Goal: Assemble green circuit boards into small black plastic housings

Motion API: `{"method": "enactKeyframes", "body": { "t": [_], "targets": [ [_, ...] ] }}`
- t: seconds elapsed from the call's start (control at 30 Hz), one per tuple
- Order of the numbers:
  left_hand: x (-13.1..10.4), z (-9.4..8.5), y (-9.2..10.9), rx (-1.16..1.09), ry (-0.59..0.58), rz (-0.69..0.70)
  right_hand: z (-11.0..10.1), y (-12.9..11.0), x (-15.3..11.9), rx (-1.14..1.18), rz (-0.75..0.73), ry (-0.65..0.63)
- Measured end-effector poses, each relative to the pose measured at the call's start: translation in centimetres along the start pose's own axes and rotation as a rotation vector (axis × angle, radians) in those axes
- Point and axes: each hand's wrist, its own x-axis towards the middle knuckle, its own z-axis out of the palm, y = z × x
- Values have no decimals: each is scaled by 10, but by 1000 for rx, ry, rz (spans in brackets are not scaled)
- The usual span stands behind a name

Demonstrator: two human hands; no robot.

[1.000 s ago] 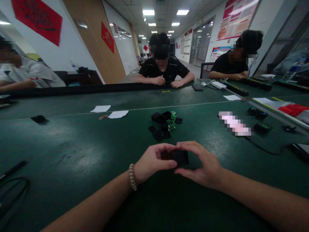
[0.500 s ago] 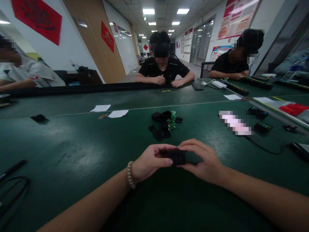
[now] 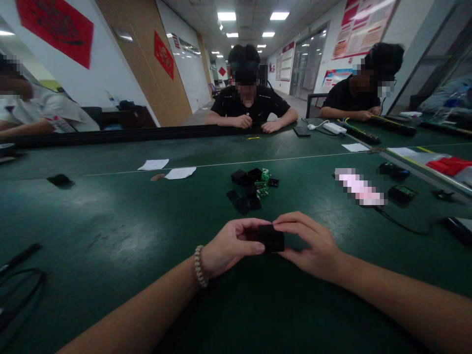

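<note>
A small black plastic box (image 3: 273,239) is held between my two hands, just above the green table. My left hand (image 3: 232,246), with a beaded bracelet at the wrist, pinches the box's left side between thumb and fingers. From the right, my right hand (image 3: 313,243) grips it, fingers on the top edge and thumb near the lower right corner. Beyond my hands lies a pile of black box parts (image 3: 241,178) with several green circuit boards (image 3: 262,186) and flat black pieces (image 3: 241,204). What the box holds inside is hidden.
On the right lie a blurred-out phone (image 3: 359,187) with a cable, a black device (image 3: 401,193) and a red item (image 3: 450,164). White papers (image 3: 180,173) rest left of the pile. A black cable (image 3: 22,275) is at far left. Co-workers sit across the table (image 3: 110,216).
The black box has tilted slightly in my fingers, so its face looks different. My hands stay almost in the same place, and the pile is unchanged.
</note>
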Motion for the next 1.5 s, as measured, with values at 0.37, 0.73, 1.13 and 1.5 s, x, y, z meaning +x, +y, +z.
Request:
{"method": "enactKeyframes", "body": {
  "t": [0.37,0.73,1.13,1.5],
  "targets": [
    [-7,9,-4,697,141,561,-2,-3,2,213,261,-105],
    [-6,9,-7,744,162,437,-1,-3,6,138,175,-41],
    [-6,14,-5,1048,208,564,-1,-6,7,-12,78,-5],
    [-5,12,-4,1039,248,350,4,7,12,1010,934,169]
  ]
}}
